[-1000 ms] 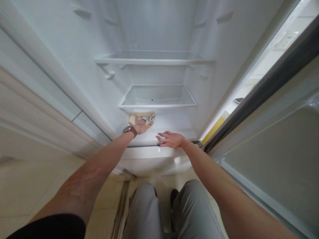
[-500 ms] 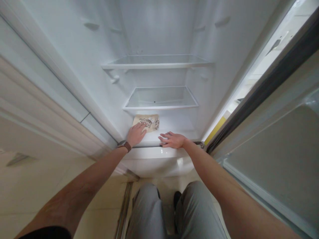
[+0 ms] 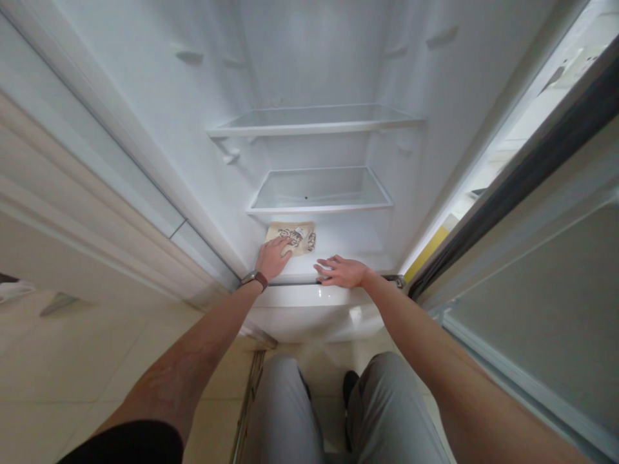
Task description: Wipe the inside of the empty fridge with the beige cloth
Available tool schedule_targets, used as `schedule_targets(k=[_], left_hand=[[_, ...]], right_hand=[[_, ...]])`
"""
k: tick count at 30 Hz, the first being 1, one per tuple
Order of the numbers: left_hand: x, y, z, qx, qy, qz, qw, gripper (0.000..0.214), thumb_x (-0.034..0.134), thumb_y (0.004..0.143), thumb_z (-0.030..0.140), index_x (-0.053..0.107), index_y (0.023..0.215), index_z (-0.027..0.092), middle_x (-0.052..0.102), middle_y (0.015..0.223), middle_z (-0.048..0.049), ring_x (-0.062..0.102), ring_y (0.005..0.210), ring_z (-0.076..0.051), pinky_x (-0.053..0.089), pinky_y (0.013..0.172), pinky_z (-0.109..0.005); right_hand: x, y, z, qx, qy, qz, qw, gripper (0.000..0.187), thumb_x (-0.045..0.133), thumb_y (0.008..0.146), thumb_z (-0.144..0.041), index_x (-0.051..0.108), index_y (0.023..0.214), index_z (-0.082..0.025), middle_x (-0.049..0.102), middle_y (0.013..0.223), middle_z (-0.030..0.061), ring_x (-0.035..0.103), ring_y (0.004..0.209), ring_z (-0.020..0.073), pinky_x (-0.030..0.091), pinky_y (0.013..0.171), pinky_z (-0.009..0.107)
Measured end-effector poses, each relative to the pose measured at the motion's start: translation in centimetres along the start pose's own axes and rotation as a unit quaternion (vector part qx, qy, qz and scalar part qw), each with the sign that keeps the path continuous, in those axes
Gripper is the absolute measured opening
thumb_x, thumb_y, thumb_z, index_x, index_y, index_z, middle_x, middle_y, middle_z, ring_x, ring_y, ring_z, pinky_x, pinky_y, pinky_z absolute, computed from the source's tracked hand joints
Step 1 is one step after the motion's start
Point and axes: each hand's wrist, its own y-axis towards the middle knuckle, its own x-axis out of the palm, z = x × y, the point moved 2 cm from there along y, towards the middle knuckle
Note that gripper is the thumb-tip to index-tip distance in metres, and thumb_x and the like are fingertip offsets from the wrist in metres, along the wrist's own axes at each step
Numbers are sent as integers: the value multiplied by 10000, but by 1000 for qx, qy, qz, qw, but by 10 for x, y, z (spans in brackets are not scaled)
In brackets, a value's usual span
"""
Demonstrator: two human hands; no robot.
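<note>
- Seen from the head camera, the person reaches with both arms into an open refrigerator, low down, at its bottom shelf surface
- A cream cloth with a dark print lies spread there, toward the left side and beneath the lower glass shelf
- The left hand is palm down, its fingers laid over the near left part of the cloth; it is unclenched, pressing or resting rather than gripping, though how hard I cannot tell
- A wristwatch on a brown strap circles the left wrist, and a black sleeve covers the arm further up
- The right hand sits at the front edge of the bottom surface, apart from the cloth, fingers spread and loose around nothing; whether its palm touches down I cannot tell
- Just below the hands runs the glossy white front ledge
- Above them, the upper glass shelf spans the cabinet
- The refrigerator door stands swung out at right, with a yellow strip in the gap beside it
- Grey trousers and a black shoe show below, over pale floor tiles
</note>
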Motion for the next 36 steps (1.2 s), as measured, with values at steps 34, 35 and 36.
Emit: schedule_targets(k=[34, 35, 36], left_hand=[[15, -5, -13, -32, -107, 129, 985, 256, 539, 919, 232, 768, 1033, 222, 726, 1217, -53, 650, 1181, -212, 506, 1052, -332], [17, -5, -13, -34, -102, 130, 986, 251, 539, 924, 243, 768, 1026, 229, 727, 1215, -50, 654, 1171, -213, 509, 1047, -334], [18, -5, -14, -34, -96, 131, 986, 247, 538, 928, 252, 766, 1020, 234, 726, 1216, -50, 657, 1165, -215, 510, 1046, -338]], right_hand=[[2, -5, 2, 8, 55, -47, 997, 296, 444, 1024, -211, 605, 1270, -242, 491, 1483, 133, 426, 1396, 317, 415, 934, 426], [2, -6, 3, 10, 59, -48, 997, 296, 446, 1023, -210, 605, 1270, -244, 491, 1485, 130, 423, 1400, 316, 414, 939, 427], [2, -6, 3, 11, 61, -49, 997, 296, 448, 1022, -210, 605, 1270, -247, 490, 1487, 127, 421, 1403, 315, 413, 942, 427]])
